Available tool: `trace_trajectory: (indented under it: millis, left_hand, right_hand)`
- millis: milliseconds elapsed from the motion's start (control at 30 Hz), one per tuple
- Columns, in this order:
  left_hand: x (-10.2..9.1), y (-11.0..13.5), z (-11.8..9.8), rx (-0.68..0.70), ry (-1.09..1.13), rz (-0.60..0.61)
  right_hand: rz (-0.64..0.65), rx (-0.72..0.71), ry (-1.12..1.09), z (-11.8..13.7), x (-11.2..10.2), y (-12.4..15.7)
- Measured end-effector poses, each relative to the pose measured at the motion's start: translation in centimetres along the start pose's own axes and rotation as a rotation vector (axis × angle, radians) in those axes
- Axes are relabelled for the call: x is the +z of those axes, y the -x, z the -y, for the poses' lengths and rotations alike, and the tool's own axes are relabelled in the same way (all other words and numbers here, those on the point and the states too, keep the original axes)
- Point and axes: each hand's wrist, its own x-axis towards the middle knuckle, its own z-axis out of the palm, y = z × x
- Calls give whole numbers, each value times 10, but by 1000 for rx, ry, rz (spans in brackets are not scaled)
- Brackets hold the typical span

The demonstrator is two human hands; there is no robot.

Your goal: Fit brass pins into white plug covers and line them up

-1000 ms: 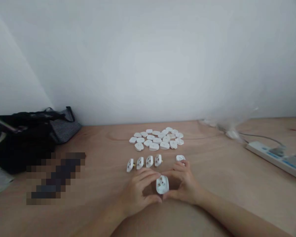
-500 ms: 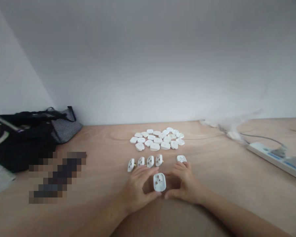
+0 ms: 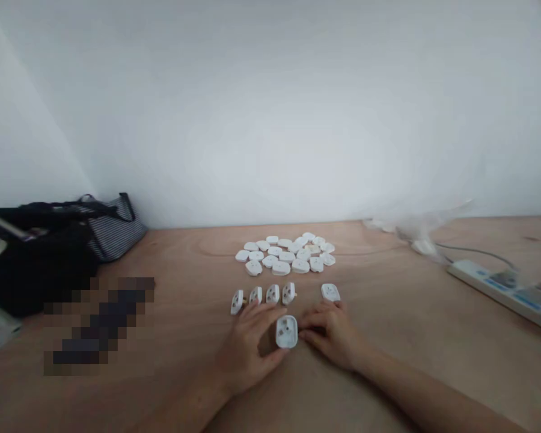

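A white three-pin plug housing (image 3: 287,332) stands in front of me, its open inside with small metal parts facing me. My left hand (image 3: 252,340) curls around its left side, with the thumb at the bottom edge and the forefinger at the top, gripping it. My right hand (image 3: 331,334) is pinched closed at the housing's right edge; what its fingertips hold, if anything, is hidden. Beyond my left hand, several similar plug housings (image 3: 273,293) stand in a row. Just past my right fingers lies a flat white plug piece (image 3: 330,292).
Farther back lies a cluster of several white plug covers (image 3: 286,257). A power strip (image 3: 500,291) with a cord and a clear plastic bag (image 3: 417,231) are on the right. Black bags (image 3: 40,258) stand on the left, near a pixelated dark object (image 3: 108,322).
My right thumb and fingers have closed together from a spread position and come to the housing's right edge. My left hand keeps its grip. The view has shifted slightly.
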Motion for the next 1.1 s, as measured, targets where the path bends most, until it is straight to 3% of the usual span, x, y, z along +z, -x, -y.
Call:
trace_trajectory:
  millis: [267, 467, 733, 867, 1100]
  left_hand:
    - [-4, -4, -5, 131, -13, 27]
    - [-5, -5, -7, 142, -10, 17]
    - [1, -3, -10, 74, -25, -49]
    - [2, -5, -14, 45, -27, -122]
    - [-2, -7, -18, 25, -57, -133]
  right_hand:
    - [2, -28, 58, -4, -10, 1]
    - [-158, -75, 6, -11, -8, 3]
    - [-199, -18, -396, 9, 1, 11]
    - [-250, -26, -382, 14, 7, 13]
    - [-292, -87, -316, 12, 11, 11]
